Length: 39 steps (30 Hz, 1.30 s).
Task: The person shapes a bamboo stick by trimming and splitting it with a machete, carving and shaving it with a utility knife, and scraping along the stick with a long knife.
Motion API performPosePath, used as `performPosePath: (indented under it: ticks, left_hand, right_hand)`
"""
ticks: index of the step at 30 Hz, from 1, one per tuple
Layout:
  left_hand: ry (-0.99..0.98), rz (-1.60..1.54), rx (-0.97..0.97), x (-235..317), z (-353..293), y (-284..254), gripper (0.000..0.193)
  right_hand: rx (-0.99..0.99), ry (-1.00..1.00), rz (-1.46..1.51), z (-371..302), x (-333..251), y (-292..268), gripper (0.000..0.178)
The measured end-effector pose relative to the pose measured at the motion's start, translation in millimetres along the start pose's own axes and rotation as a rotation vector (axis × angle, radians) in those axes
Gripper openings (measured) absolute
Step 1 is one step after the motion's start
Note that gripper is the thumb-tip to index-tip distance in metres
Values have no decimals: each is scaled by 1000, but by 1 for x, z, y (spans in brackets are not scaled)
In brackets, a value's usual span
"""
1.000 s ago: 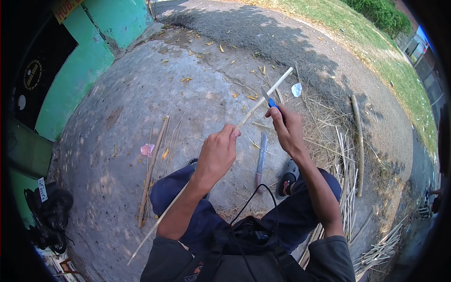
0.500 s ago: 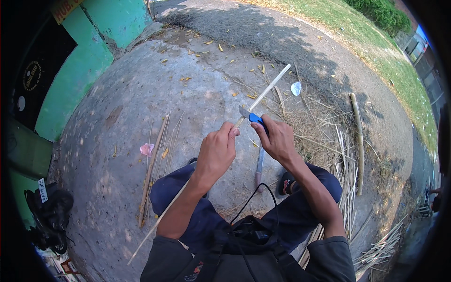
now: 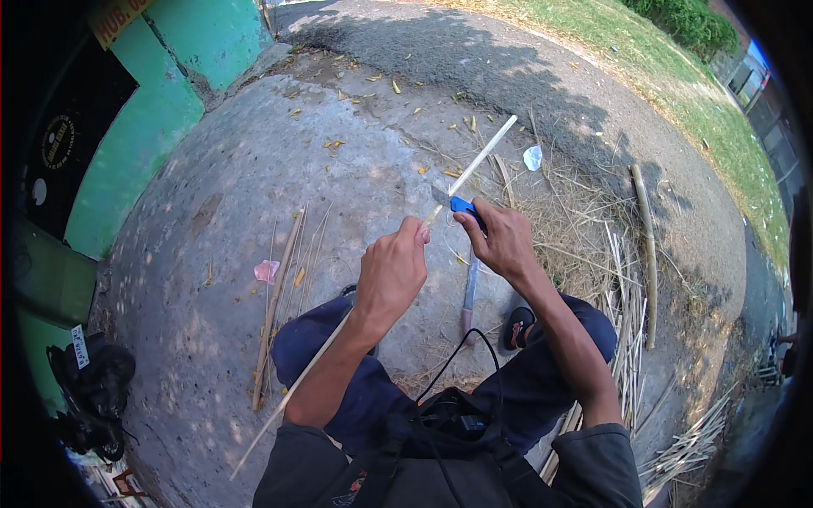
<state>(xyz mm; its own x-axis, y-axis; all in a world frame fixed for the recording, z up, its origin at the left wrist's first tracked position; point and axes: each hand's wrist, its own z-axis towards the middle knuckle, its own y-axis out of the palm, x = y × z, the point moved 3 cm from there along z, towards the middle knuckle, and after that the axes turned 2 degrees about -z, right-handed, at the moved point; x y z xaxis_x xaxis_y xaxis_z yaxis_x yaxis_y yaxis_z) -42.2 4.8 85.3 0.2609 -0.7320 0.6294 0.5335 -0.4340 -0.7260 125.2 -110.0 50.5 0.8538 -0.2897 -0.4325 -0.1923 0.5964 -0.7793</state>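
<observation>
My left hand (image 3: 393, 264) is closed round a long, pale bamboo strip (image 3: 484, 154). One end of the strip points away to the upper right; the other runs back under my left forearm to the lower left. In my right hand (image 3: 501, 240) is a blue utility knife (image 3: 465, 208), its blade lying against the strip just beyond my left fingers. On the ground between my feet lies a long-bladed knife (image 3: 470, 296) with a brownish handle, touched by neither hand.
Dry shavings (image 3: 567, 233) and a pile of split strips (image 3: 625, 330) lie to the right, beside a thick bamboo pole (image 3: 644, 254). Left of my knee are a brown stick (image 3: 278, 309) and a pink scrap (image 3: 266, 271). A green wall (image 3: 140, 161) stands at the far left.
The strip's far end has shifted slightly left and down. The utility knife's blade has moved a little along the strip, and both hands keep their hold.
</observation>
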Motion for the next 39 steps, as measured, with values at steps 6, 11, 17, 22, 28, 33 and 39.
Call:
performPosePath:
  ticks: [6,11,17,22,28,33,39]
  left_hand:
    - [-28,47,-45,1,-1,7,19]
    - [-45,8,-73,2,0,1,19]
    - [-6,-28,-44,0,-1,0,19]
    - [-9,20,-89,2,-5,-1,18]
    - [-88,6,-104,-17,-3,-7,20]
    - [-67,-46,-6,-15,2,-11,18]
    - [-70,-139,-17,-11,3,-7,19]
  right_hand:
    - [64,224,-36,23,50,-24,52]
    - [72,232,-48,24,47,-21,53]
    - [71,167,-70,27,51,-24,53]
    - [192,499,-47,36,121,-24,61]
    - [211,647,-248,23,206,-56,72]
    - [146,424,106,32,115,-50,52]
    - [-64,119,140,11,22,-29,40]
